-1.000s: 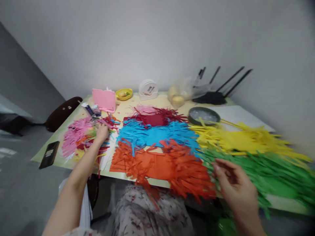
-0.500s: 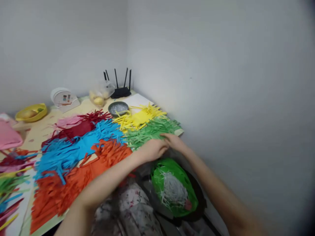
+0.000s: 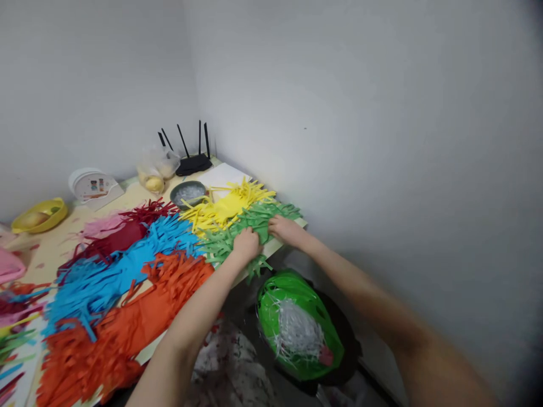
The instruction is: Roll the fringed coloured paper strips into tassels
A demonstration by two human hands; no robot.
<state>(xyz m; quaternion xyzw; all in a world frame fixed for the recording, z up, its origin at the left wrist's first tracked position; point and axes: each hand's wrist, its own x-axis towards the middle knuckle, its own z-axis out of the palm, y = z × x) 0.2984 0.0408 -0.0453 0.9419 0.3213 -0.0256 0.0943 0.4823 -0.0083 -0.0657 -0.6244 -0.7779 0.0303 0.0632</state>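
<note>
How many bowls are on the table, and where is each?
2: a yellow bowl at far left, and a dark bowl between the plastic bag and the yellow paper. Some may be hidden past the picture's left edge.

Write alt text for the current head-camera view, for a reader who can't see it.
A person's left hand and right hand touch a green fringed sheet on a table. A yellow sheet, blue sheet, dark red sheet and orange sheet, also fringed, lie nearby; below the table edge, a green bag holds white shreds.
</note>
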